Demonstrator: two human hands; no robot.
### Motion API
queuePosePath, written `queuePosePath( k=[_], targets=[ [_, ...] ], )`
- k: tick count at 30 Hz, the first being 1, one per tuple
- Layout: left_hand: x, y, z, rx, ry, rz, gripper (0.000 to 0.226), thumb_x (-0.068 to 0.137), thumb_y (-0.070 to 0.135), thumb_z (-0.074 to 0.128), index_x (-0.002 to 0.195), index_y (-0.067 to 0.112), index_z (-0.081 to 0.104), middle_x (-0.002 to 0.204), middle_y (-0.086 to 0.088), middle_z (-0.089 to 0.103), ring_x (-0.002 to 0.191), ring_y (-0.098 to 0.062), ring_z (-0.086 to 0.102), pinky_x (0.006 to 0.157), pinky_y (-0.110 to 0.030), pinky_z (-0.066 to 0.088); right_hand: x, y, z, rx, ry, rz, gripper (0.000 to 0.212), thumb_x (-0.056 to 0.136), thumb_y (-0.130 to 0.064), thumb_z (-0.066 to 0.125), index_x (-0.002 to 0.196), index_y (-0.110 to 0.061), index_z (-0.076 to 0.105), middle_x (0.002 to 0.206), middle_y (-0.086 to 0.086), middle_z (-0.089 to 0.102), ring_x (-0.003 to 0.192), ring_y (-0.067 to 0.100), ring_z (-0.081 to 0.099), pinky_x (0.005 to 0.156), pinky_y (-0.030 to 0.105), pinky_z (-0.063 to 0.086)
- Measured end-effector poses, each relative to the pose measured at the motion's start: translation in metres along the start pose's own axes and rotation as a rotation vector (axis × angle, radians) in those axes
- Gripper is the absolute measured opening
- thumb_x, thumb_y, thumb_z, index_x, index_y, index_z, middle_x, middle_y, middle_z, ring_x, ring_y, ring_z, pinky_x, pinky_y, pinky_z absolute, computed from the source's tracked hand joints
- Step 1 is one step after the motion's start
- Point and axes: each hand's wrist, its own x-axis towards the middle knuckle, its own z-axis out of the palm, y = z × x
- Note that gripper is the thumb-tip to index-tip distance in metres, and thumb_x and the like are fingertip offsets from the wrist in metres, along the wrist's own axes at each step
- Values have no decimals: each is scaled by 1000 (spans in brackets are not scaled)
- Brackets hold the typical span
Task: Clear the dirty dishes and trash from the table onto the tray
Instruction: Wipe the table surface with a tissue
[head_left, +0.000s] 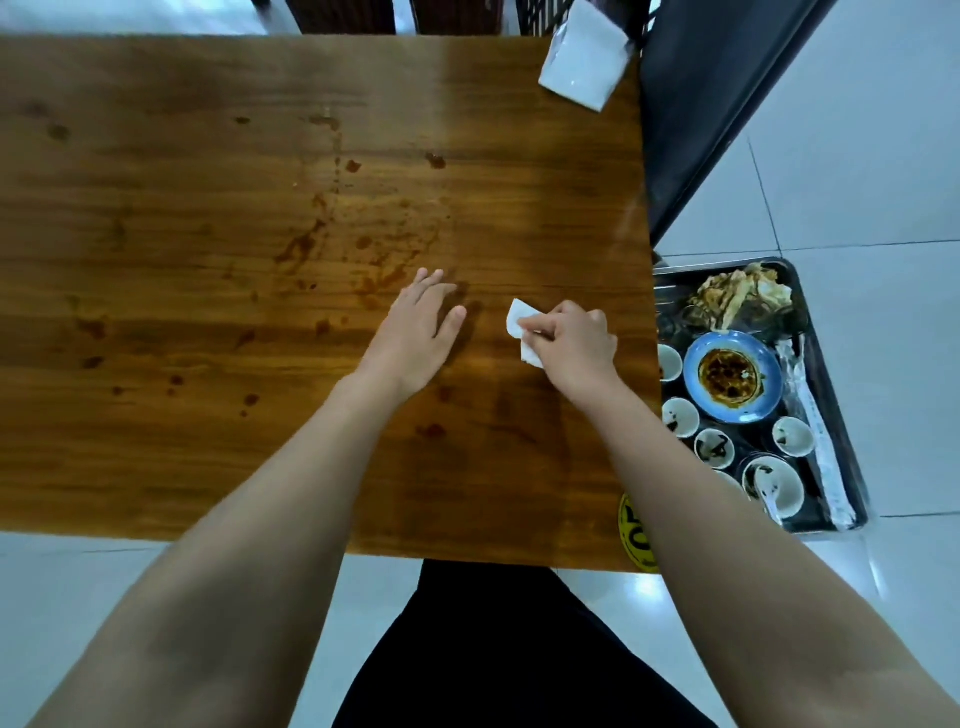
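Observation:
My right hand (574, 343) pinches a white paper napkin (519, 319) against the wooden table (208, 208) near its right edge. My left hand (421, 332) lies flat beside it with fingers straight, holding nothing. Brown sauce stains (311, 239) spatter the tabletop. To the right, below table level, a metal tray (852, 499) holds a blue plate with sauce (732, 376), several small white cups (774, 486), crumpled soiled paper (743, 299) and a long white wrapper (815, 426).
A white tissue pack (584, 57) stands at the table's far right corner. A dark chair or panel (711, 104) rises beyond the right edge. A yellow sticker (636, 532) marks the near right corner. White floor tiles surround the table.

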Motion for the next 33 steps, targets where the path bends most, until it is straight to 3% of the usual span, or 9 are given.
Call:
queuePosePath(
  k=[3,6,10,16,21,26,30,33],
  targets=[
    [-30,-16,-3,9,38,-22,44,103,32,37,145,17,39,158,2,26,148,-11,11,117,-31,16,-15,0,7,63,-3,23,28,99,-27,51,123,-27,65,119,-5,55,116,21,39,91,35,28],
    [-60,-31,2,101,-11,43,44,102,30,39,144,17,40,156,1,29,147,-12,16,115,-28,19,-30,-6,15,134,-21,22,27,98,-26,53,122,-26,66,118,-4,56,115,20,39,98,38,33],
    [-95,-45,16,79,-41,-2,46,102,33,39,146,20,37,157,3,27,147,-13,17,115,-31,23,-51,-10,34,233,-41,15,27,96,-24,56,121,-25,67,108,-8,53,112,18,40,101,43,42],
    [-145,-76,25,5,-34,-47,44,103,32,36,144,18,39,155,2,30,146,-14,19,115,-29,22,-84,-13,58,221,17,24,25,96,-26,56,118,-26,68,103,-9,50,112,22,41,99,48,41],
    [-186,-108,26,-11,-26,82,44,103,30,35,143,13,41,154,-1,32,145,-14,20,114,-23,17,-115,-22,78,209,86,65,25,96,-28,56,118,-27,68,106,-7,52,113,24,40,98,49,41],
    [-207,-121,37,3,-71,91,51,104,34,31,152,15,25,161,2,16,148,-10,7,114,-20,6,-139,-33,98,191,153,100,27,97,-27,54,120,-24,67,117,1,57,115,25,39,99,48,39],
    [-201,-123,48,105,-92,105,56,105,37,24,154,15,10,162,1,2,148,-11,-5,112,-20,-6,-147,-40,113,101,181,75,28,97,-29,53,122,-26,65,120,0,58,113,22,40,95,38,40],
    [-188,-120,55,151,-53,163,55,105,35,21,154,12,8,162,-2,-1,149,-14,-7,116,-24,-5,-148,-45,124,5,174,17,28,98,-32,52,123,-30,64,120,-2,59,112,20,42,88,32,35]
  ],
)
